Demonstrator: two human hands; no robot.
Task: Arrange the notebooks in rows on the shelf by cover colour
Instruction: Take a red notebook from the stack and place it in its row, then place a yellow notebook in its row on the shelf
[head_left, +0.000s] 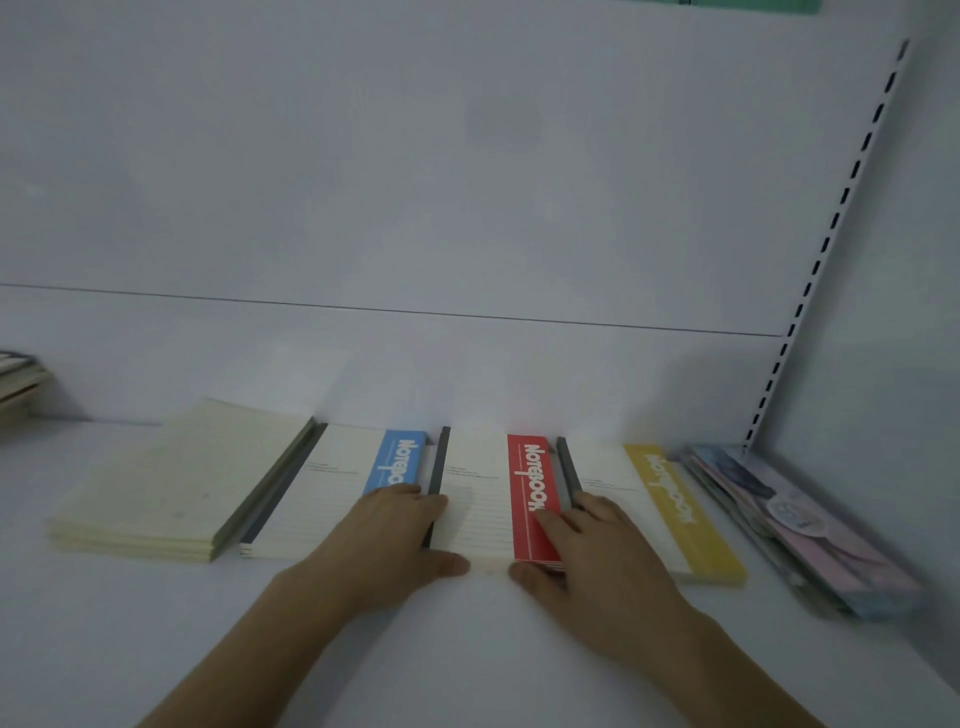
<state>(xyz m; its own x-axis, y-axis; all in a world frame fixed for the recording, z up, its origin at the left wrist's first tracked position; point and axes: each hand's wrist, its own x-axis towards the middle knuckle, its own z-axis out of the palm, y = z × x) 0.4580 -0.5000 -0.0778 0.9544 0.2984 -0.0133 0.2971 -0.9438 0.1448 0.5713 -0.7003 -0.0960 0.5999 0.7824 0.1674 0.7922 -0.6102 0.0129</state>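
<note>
Nearest the camera, two bare forearms reach forward over the flat white shelf board (156, 623). The left hand (387, 540) lies on the left edge of the red-banded white notebook stack (493, 499), fingers laid across the dark spine and reaching onto the neighbouring cover, thumb pressed against the stack's near edge. The right hand (587, 556) lies on the same stack's right side, fingers stretched flat over the red band that reads "Notebook", thumb tucked against the near edge. Both hands bracket this stack from either side with fingers mostly straight; whether the thumbs actually pinch the pile is hard to tell through the motion blur.

The red-banded stack lies flat in the middle of a row along the shelf's back. Just left of it, nearly touching, lies the blue-banded white notebook stack (332, 488), and left of that a pile of plain cream-covered notebooks (171, 483) with a grey spine. Just right of the red-banded stack lies the yellow-banded white notebook stack (660, 504). Further right, a blurred pile of pastel pink and blue patterned notebooks (800, 525) lies at an angle.

Far left of the red-banded stack, the corner of another stack of books (18, 384) shows at the frame edge. Behind the row rises the white back panel (415, 156), and right of it a slotted white metal upright (836, 223).
</note>
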